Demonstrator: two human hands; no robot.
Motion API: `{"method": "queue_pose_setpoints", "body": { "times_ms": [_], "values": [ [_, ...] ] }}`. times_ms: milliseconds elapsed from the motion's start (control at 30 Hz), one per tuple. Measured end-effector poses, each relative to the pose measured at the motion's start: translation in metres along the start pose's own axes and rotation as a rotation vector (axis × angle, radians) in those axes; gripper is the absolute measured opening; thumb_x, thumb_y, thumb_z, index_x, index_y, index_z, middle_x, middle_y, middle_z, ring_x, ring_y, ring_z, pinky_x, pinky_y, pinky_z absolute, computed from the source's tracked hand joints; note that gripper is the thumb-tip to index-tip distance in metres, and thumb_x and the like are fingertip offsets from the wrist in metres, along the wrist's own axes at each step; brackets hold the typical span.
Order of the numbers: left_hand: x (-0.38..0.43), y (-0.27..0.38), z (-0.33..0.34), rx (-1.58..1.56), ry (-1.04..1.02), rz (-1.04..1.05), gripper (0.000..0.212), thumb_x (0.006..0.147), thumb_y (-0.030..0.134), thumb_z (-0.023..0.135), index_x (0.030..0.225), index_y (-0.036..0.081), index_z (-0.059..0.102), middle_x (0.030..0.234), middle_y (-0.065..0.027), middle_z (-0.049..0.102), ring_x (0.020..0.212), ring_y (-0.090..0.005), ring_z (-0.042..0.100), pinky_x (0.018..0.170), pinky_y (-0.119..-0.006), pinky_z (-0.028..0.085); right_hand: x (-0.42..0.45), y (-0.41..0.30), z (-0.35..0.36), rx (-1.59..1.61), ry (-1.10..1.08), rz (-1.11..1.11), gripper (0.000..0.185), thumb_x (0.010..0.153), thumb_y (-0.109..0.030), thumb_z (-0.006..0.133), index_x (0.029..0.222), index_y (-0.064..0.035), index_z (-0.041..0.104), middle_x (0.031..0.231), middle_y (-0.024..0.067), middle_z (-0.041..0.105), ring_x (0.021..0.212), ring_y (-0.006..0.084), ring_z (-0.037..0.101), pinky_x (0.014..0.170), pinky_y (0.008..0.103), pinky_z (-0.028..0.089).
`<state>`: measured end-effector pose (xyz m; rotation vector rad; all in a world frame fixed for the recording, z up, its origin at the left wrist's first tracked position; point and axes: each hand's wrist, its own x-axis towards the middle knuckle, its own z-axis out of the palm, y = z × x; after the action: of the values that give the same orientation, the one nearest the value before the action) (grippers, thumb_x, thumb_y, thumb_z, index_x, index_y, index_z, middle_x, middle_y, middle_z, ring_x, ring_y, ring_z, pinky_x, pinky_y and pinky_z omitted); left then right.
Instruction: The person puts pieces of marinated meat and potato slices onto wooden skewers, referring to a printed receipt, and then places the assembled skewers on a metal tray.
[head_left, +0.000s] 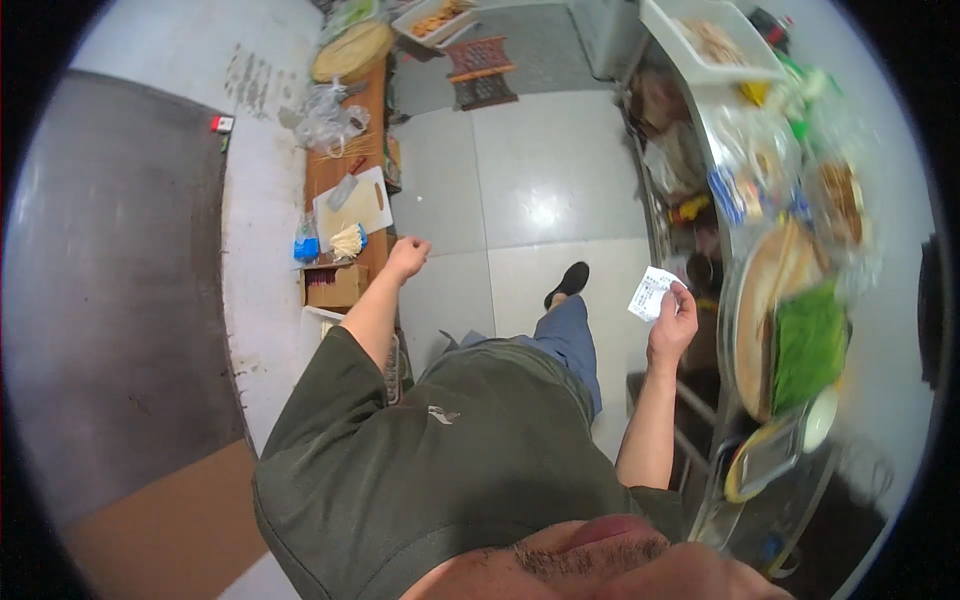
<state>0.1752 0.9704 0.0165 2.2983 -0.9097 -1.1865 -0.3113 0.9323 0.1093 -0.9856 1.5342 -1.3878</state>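
My right hand (673, 322) pinches a small white paper slip (649, 294) that bears printed writing, between thumb and fingers. It is beside the metal counter on the right. My left hand (409, 256) hangs over the edge of the wooden counter on the left, its fingers curled; whether something small is in them cannot be seen. Close to it on that counter lie a bundle of pale enoki-like strands (348, 242), a white cutting board (373, 201) and an open cardboard box (335, 286).
A metal counter on the right bears a round wooden board (754, 322), a green-topped block (808, 346), plastic bags (757, 142) and a white tub (675, 45). Patterned mats (482, 71) lie on the tiled floor (555, 165) ahead. Plastic bags (330, 120) are on the left counter.
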Motion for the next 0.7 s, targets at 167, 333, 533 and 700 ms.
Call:
{"method": "queue_pose_setpoints", "body": {
  "times_ms": [167,333,533,700],
  "values": [
    [0.042,0.013,-0.07,0.165,0.336,-0.041,0.042,0.08,0.038,0.052,0.081,-0.003,0.063,0.081,-0.0224,0.063,0.083,-0.0327,0.062,0.075,-0.039,0.047,0.14,-0.002,0.098,0.066,-0.183,0.081,0.024,0.086,-0.006,0.054,0.108,0.0052,0.056,0.102,0.0107,0.06,0.093,0.0153,0.056,0.084,0.0269,0.044],
    [0.015,-0.024,-0.037,0.165,0.393,-0.309,0.04,0.079,0.035,0.051,0.083,-0.002,0.065,0.085,-0.0215,0.064,0.087,-0.0356,0.06,0.081,-0.042,0.045,0.262,-0.044,0.198,0.055,-0.439,0.062,0.024,0.086,-0.007,0.053,0.108,0.0037,0.056,0.096,0.0073,0.06,0.083,0.0116,0.056,0.075,0.0237,0.046],
    [0.01,-0.04,0.072,-0.224,0.139,-0.653,0.022,0.078,0.023,0.055,0.081,0.002,0.061,0.072,-0.0133,0.063,0.062,-0.023,0.061,0.056,-0.035,0.047,0.399,-0.08,0.335,-0.123,-0.669,-0.02,0.028,0.084,-0.009,0.053,0.109,0.0029,0.057,0.096,0.0067,0.061,0.084,0.0102,0.054,0.076,0.0227,0.043],
    [0.106,0.058,0.081,-0.519,0.019,-0.84,0.019,0.081,0.021,0.055,0.087,0.004,0.059,0.067,-0.0123,0.06,0.055,-0.0239,0.057,0.049,-0.035,0.045,0.49,-0.109,0.456,-0.022,-0.704,0.043,0.029,0.085,-0.008,0.051,0.112,0.0023,0.055,0.097,0.0049,0.059,0.083,0.0089,0.053,0.073,0.0214,0.043]
  ]
}}
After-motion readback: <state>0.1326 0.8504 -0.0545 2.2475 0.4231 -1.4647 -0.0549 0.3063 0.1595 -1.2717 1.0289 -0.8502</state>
